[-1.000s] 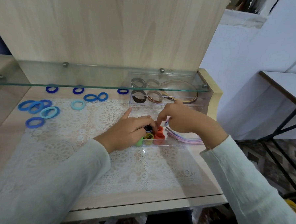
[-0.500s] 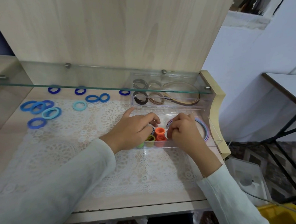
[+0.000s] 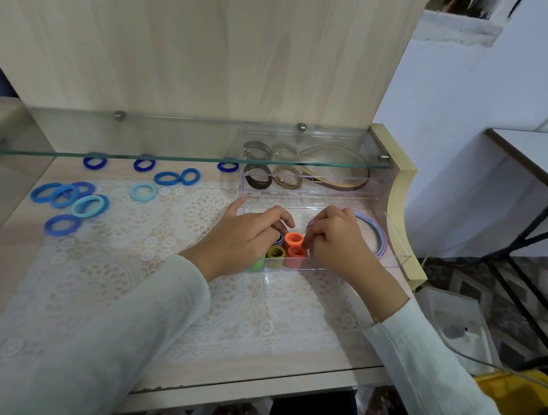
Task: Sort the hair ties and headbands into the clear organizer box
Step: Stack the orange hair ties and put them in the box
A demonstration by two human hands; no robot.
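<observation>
Right hand [image 3: 337, 239] nearer; pastel headbands [image 3: 375, 223] now visible

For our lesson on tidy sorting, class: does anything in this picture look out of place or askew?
Yes: blue hair ties lie scattered on the lace mat and tabletop at the left, some overlapping, outside the clear organizer box, where brown ties and pastel headbands already sit. Nothing looks spilled or damaged.

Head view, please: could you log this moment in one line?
left hand, right hand: at orange hair ties | in organizer box | blue hair ties: unsorted
</observation>
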